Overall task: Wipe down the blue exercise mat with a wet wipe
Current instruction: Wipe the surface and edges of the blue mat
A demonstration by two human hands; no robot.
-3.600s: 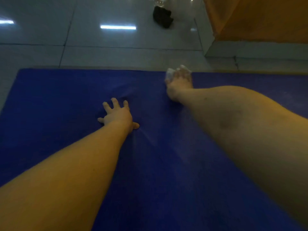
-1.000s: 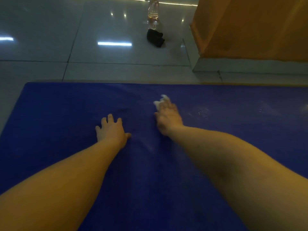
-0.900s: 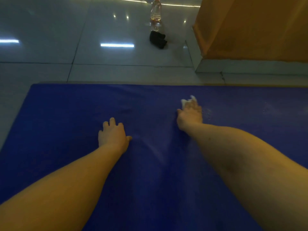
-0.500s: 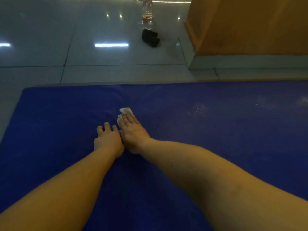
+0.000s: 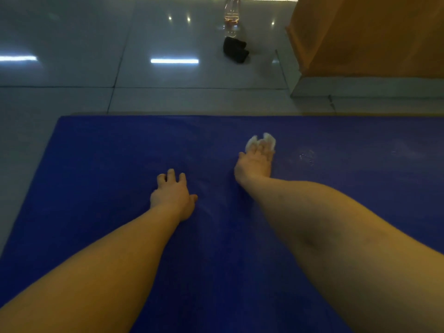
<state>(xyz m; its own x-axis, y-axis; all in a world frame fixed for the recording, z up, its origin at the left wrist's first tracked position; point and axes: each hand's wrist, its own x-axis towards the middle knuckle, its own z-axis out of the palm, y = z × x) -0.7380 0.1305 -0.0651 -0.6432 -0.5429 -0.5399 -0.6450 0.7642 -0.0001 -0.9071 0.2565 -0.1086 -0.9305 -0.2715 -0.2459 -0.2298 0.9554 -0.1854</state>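
Note:
A blue exercise mat (image 5: 101, 179) covers the lower part of the view and lies flat on the tiled floor. My right hand (image 5: 255, 164) presses a white wet wipe (image 5: 263, 140) onto the mat near its far edge, with the fingers laid straight over the wipe. Only the wipe's white edges show past the fingertips. My left hand (image 5: 172, 194) rests on the mat to the left and nearer to me, with its fingers slightly bent and nothing in it.
Glossy grey floor tiles (image 5: 72, 75) lie beyond the mat. A clear plastic bottle (image 5: 231, 16) and a dark bundle (image 5: 235, 49) sit on the floor at the back. An orange wall or cabinet (image 5: 374, 37) on a pale base stands at the back right.
My right hand has slid the wipe to the right and farther away, off from beside my left hand. My left hand has stayed in place on the mat.

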